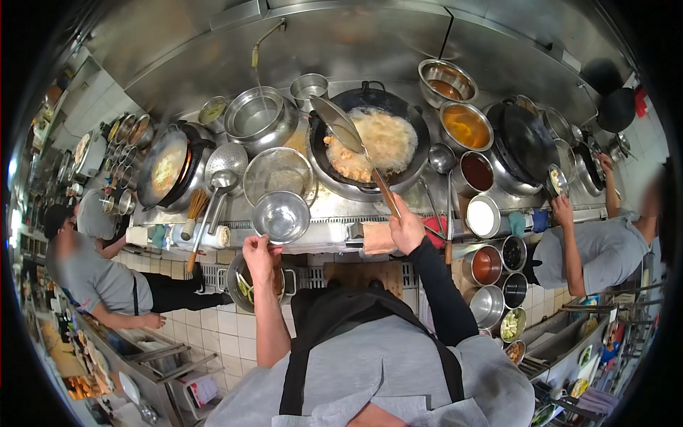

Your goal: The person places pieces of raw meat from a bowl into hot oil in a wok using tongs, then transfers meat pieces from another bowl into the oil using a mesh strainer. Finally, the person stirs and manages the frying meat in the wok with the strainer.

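Observation:
My left hand [262, 252] is closed on the near rim of a small metal bowl [282, 218], which looks bare inside. My right hand [407, 225] grips the wooden handle of a long skimmer [337, 122]. Its wide round head tilts over the left side of a black wok [420, 158]. Pale foaming oil [388, 139] bubbles in the wok, with golden fried pieces [347, 165] at its near left side. Just beyond the small bowl, a larger wire strainer [279, 174] rests on a pot.
Right of the wok stand a bowl of orange liquid [466, 128], a ladle [442, 159] and a pot of dark red sauce [477, 171]. A perforated skimmer [226, 161] and bamboo brush [194, 206] lie left. Co-workers stand left [107, 263] and right [594, 249].

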The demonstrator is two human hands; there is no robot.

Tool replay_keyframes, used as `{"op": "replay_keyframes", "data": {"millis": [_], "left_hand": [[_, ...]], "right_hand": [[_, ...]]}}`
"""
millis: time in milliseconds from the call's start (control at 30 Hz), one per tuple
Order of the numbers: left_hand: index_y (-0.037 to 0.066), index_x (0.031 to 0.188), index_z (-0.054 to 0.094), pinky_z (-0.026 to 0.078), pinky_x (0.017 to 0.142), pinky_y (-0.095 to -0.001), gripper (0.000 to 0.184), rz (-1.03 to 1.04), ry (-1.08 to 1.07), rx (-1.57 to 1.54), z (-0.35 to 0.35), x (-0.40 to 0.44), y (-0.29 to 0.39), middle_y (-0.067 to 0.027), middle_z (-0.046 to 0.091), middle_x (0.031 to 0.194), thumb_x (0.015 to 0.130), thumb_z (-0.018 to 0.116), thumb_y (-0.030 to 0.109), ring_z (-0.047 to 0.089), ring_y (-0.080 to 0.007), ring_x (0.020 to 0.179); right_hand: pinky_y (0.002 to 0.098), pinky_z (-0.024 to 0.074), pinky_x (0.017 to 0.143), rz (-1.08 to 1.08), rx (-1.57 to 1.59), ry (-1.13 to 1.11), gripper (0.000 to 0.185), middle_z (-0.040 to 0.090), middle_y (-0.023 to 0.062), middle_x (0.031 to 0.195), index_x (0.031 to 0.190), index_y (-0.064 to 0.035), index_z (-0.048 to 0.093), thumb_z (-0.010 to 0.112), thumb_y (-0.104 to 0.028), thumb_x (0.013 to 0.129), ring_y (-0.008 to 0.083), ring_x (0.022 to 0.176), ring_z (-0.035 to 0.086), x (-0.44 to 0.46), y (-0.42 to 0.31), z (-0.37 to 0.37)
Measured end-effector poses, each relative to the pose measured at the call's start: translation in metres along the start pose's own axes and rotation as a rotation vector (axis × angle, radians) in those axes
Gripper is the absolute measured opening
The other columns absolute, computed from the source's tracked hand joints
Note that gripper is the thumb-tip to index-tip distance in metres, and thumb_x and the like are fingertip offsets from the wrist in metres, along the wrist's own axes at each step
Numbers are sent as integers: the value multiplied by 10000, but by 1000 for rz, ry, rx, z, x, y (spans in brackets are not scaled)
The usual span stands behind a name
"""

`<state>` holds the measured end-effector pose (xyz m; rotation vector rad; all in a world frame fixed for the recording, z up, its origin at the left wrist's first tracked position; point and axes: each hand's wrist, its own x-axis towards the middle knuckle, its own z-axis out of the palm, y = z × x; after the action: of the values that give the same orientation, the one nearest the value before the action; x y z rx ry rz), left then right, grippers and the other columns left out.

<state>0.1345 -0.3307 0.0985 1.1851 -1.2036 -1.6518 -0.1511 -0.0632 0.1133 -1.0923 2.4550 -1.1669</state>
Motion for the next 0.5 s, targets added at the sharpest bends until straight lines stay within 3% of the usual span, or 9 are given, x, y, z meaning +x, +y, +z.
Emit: {"op": "replay_keyframes", "data": {"millis": [67,167,267,400,500], "left_hand": [[17,968,477,585,497,-290,115,4,23,-21,-8,-4,0,-115,604,814,972,590,38,684,-230,592],[18,956,481,586,496,-285,120,1,65,1,-15,-5,-6,-119,614,826,975,594,51,688,-223,599],[14,974,489,586,520,-272,124,-28,65,41,-16,-7,-5,-121,628,857,974,605,58,693,-216,626],[9,984,497,582,528,-262,121,-11,53,26,-6,-16,5,-111,625,862,976,606,62,679,-197,624],[8,975,502,582,524,-262,115,-3,71,32,-7,-18,6,-104,618,857,970,608,52,669,-186,626]], "right_hand": [[492,520,907,55,20,-62,599,642,323,1183,1493,-30,409,557,-76,915,482,1058,634,-4,-10,-10],[526,521,864,103,-89,-132,589,670,329,1060,1478,-14,415,543,-100,909,490,981,650,1,-7,1],[574,515,736,143,-189,-117,652,663,340,835,1496,33,357,537,-93,883,504,792,658,25,13,34],[582,517,770,92,-65,31,591,676,337,877,1428,20,449,566,-91,859,501,826,661,40,4,32],[576,525,781,80,-243,40,596,675,314,877,1432,-21,467,587,-95,853,491,845,667,64,-11,-6]]}}
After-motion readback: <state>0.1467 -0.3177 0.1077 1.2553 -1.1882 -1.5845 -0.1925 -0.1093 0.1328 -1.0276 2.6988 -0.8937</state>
